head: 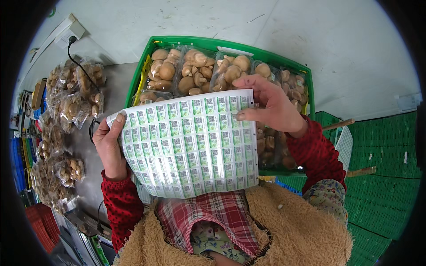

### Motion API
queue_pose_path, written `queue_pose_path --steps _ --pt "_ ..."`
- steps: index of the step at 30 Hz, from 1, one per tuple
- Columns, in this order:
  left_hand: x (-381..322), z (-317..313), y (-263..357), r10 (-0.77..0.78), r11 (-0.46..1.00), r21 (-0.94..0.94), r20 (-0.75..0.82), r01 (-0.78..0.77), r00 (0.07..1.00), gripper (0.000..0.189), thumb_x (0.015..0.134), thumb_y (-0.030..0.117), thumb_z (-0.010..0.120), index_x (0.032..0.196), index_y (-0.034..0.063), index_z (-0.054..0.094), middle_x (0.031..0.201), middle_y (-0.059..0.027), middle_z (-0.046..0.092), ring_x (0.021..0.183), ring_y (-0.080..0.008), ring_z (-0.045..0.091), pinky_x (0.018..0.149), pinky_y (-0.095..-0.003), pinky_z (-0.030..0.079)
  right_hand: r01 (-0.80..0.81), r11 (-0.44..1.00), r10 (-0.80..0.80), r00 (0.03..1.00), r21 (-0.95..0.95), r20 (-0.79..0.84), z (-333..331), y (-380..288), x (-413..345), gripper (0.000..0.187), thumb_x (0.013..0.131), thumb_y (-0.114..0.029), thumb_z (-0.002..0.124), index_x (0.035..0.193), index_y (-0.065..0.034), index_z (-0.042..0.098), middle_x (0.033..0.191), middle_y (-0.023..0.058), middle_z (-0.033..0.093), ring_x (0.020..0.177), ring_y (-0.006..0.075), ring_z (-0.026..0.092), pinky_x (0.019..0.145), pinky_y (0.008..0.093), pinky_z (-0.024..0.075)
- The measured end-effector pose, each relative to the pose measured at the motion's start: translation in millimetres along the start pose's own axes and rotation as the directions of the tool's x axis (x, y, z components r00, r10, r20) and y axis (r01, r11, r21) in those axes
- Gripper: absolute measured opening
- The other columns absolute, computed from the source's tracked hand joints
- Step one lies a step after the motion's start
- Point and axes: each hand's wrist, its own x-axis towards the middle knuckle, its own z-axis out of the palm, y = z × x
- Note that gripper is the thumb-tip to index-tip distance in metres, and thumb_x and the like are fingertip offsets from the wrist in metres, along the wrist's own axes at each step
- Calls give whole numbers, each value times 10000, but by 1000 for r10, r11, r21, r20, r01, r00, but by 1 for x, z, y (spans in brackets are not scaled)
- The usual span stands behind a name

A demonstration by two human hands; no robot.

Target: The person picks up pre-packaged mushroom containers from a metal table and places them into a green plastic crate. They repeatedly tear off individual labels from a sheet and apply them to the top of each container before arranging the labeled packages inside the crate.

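A large white sheet of small stickers [189, 146], printed in green with square codes, spans the space between my two hands. My left hand [109, 143] pinches its upper left corner, thumb on the printed face. At the upper right, my right hand [271, 106] has its thumb on the stickers and its index finger past the top edge; its other fingers curl by the right edge, partly hidden. Behind the sheet stands a green plastic crate [229, 42] with clear packs of brown mushrooms [196, 71]. The sheet hides the crate's near left part.
Clear bags of mushrooms [70, 109] lie on a grey metal table [116, 79] at left. A black power cable [80, 65] runs down from a wall socket [71, 33]. Stacked green crates [382, 156] stand at right, near a wooden stick [339, 124] and another sticker sheet [345, 146].
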Motion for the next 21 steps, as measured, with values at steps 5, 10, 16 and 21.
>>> queue_pose_path --steps 5,10,16,21 --pt "2 -7 -4 106 994 15 -52 -105 993 126 899 123 620 918 3 656 816 -14 662 660 -50 571 611 -191 444 -203 978 207 969 -44 138 -7 -1 5 135 879 -105 639 928 4 576 858 28 621 732 55 585 580 186 465" --pt "4 -10 -5 171 984 53 -47 -169 984 116 907 120 612 899 13 656 796 0 650 640 -36 539 594 -187 427 -112 967 152 974 -228 168 -10 -7 8 72 878 -68 626 866 3 616 829 0 615 666 60 544 606 228 439" --pt "7 -12 -8 111 992 68 -7 -110 994 119 898 127 630 887 11 652 788 -2 650 637 -38 540 588 -186 422 308 737 -258 951 -602 170 2 -7 16 152 789 -51 676 934 -22 640 819 55 606 743 188 589 628 301 470" --pt "9 -8 -11 27 999 45 -30 -26 999 134 888 138 647 859 7 642 768 -8 649 625 -36 540 575 -184 415 511 283 -452 818 -812 357 6 7 11 274 689 -61 686 957 -52 633 874 55 587 787 246 600 628 325 486"
